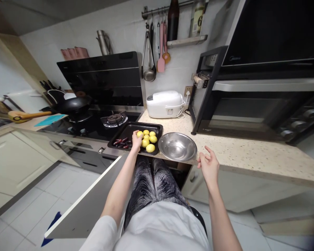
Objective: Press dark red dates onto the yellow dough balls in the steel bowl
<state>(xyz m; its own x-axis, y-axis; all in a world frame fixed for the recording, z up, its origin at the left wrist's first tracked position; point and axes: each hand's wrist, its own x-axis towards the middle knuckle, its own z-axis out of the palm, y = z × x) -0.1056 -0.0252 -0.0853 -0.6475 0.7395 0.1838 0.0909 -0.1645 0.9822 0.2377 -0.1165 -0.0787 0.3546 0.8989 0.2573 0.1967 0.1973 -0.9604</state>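
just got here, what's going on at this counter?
A person is handling yellow fruits that look like lemons, in a black tray. Their left hand has its fingers at one on the left of the group; how firm the grip is, I can't tell. Small dark red items lie in the tray's left part. A metal bowl stands just right of the tray. The right hand is beyond the bowl's right side, fingers partly curled, with nothing visible in it.
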